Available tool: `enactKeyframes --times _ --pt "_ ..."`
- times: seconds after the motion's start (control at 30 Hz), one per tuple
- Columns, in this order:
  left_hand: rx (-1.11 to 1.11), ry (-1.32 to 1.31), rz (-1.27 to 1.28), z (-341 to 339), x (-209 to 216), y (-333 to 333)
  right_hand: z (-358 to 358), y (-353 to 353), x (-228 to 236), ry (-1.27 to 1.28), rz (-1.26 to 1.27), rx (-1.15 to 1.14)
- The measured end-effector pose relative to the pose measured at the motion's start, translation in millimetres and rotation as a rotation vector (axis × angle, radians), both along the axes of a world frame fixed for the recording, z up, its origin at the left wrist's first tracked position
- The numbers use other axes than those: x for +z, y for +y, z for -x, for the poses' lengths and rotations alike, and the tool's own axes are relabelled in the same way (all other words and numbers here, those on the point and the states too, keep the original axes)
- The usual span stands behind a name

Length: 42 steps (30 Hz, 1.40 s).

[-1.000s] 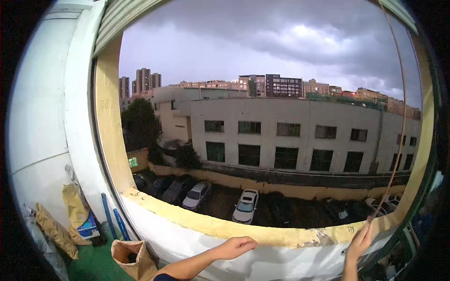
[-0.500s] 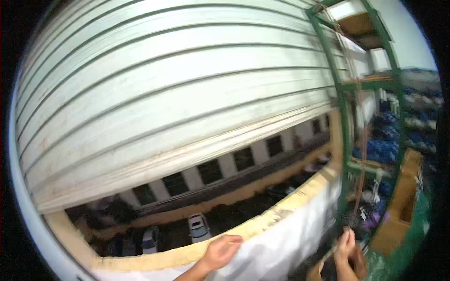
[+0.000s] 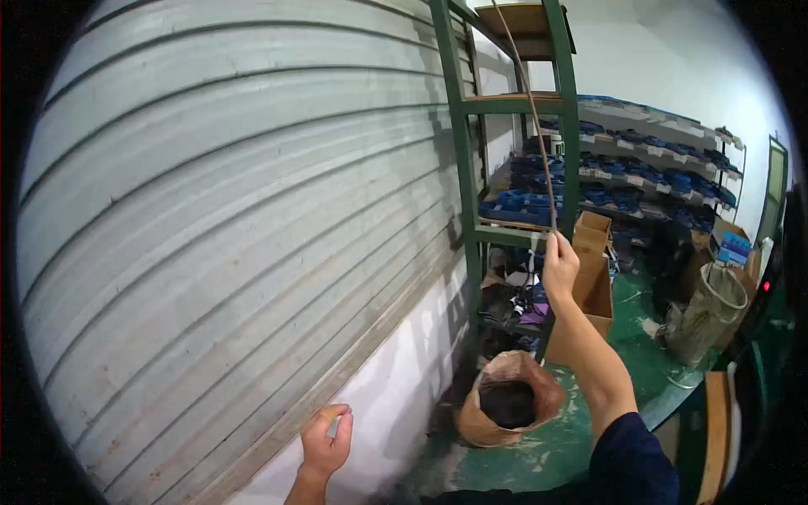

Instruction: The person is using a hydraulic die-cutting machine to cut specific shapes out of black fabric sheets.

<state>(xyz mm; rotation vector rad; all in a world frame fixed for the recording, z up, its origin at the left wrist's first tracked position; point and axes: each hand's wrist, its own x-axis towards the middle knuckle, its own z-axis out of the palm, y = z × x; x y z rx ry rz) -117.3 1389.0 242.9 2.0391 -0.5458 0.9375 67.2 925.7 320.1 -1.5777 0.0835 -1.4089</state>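
Right hand on pull cord, roller shutter down across the opening.

Right hand (image 3: 560,265) closed around a thin brown cord (image 3: 532,109) running up past the green metal rack (image 3: 465,168). Left hand (image 3: 326,442) loosely curled, holding nothing, just beside the grey roller shutter (image 3: 236,236) at its lower edge, above a white wall (image 3: 396,396). Brown paper sack (image 3: 507,400) stands open on green floor below the rack; cardboard boxes (image 3: 593,269) behind the right forearm; shelves of blue items (image 3: 640,168) beyond.

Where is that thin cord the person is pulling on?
In the head view, right of centre: the cord hangs in front of the green shelf rack, gripped by the right hand, above the brown paper sack.
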Motion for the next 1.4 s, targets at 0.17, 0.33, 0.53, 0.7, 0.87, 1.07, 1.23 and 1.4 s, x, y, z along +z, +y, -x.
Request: enactKeyframes --times 0.17,0.33,0.53,0.7,0.87,1.07,1.23,1.4 --pt "0.118 0.168 0.087 27.5 -41.1 -30.8 -39.7 -11.3 32.5 0.076 -0.097 0.168" --pt "0.190 0.274 0.115 53.5 -43.8 -76.5 -94.3 -36.8 50.5 -0.106 0.130 0.011" --pt "0.204 0.332 0.099 75.7 -46.0 -87.7 -117.3 -31.2 4.6 0.140 -0.138 0.158" --pt "0.202 0.495 0.057 52.1 -59.5 -82.4 -139.2 -39.5 -1.8 0.165 0.001 0.136" --pt "0.055 0.615 0.051 -9.7 -66.4 -93.8 -140.7 -47.2 -5.7 0.480 0.287 -0.025" --pt "-0.250 0.712 0.142 -100.7 -120.7 -101.9 -142.6 -51.4 -24.2 0.576 0.497 -0.298" --pt "-0.571 0.803 0.095 -155.5 -176.0 -152.3 -155.6 -84.7 -65.8 0.768 0.666 -0.547" --pt "-0.737 1.015 0.030 -191.0 -203.3 -176.2 -99.5 -34.9 -129.0 0.785 0.544 -0.233"
